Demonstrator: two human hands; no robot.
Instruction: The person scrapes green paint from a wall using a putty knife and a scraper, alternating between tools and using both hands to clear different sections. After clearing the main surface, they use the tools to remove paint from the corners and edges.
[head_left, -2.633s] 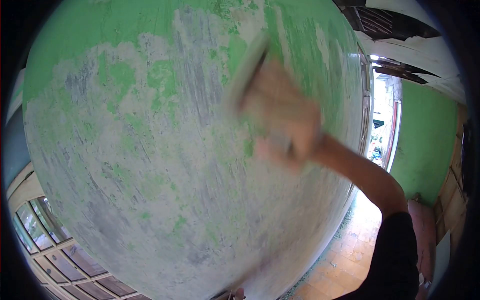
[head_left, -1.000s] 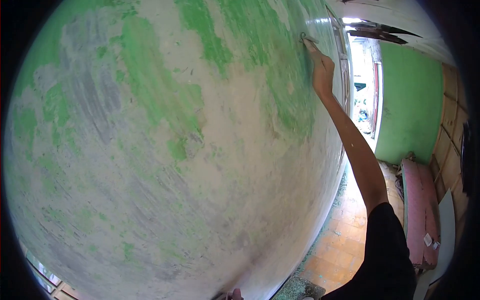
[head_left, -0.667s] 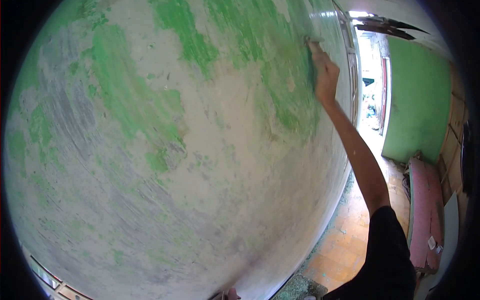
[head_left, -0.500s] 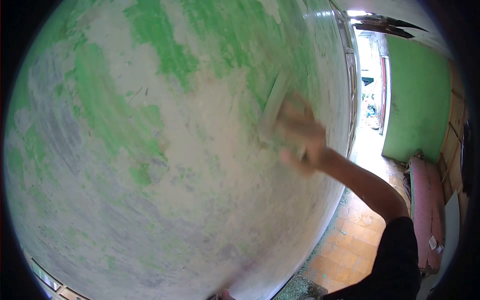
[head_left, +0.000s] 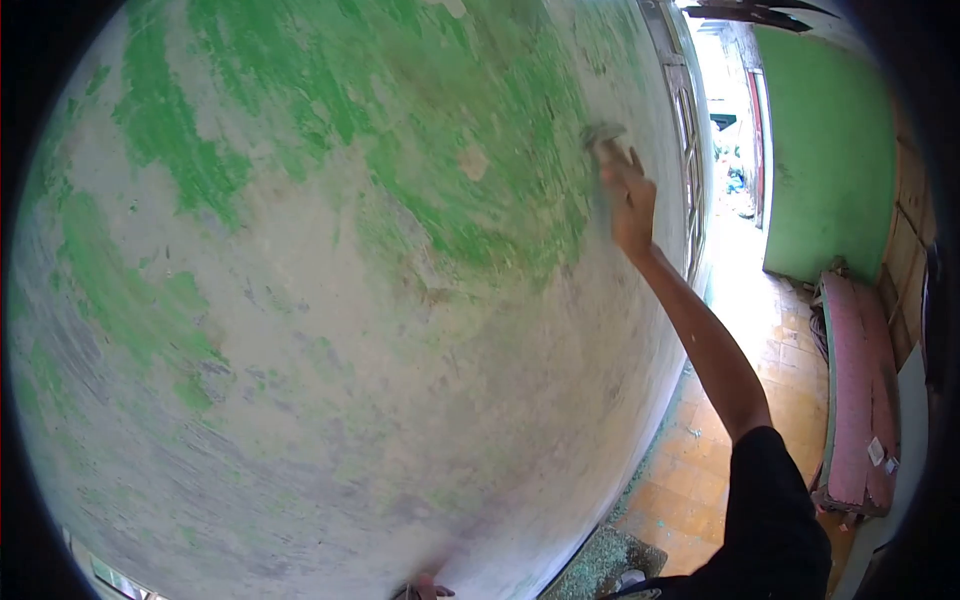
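Observation:
A large wall (head_left: pixel 330 400) with patchy green paint and bare grey-white areas fills the left and middle of the view. My right hand (head_left: pixel 628 205) is raised high at the wall's right part, closed on a flat grey scraper (head_left: pixel 603 133), which is blurred and held against or very close to the surface. At the bottom edge, low by the wall, only some fingers of my left hand (head_left: pixel 430 588) show, closed beside something dark that I cannot make out.
Green flakes lie on a dark mat (head_left: pixel 605 565) and along the tiled floor (head_left: pixel 690 455) at the wall's foot. A pink padded piece (head_left: pixel 858 390) stands at the right before a green wall (head_left: pixel 825 150). A bright doorway (head_left: pixel 735 150) opens behind.
My right hand has moved up with the scraper, and the arm is stretched further. The view has shifted, and my left hand appears slightly further left at the bottom.

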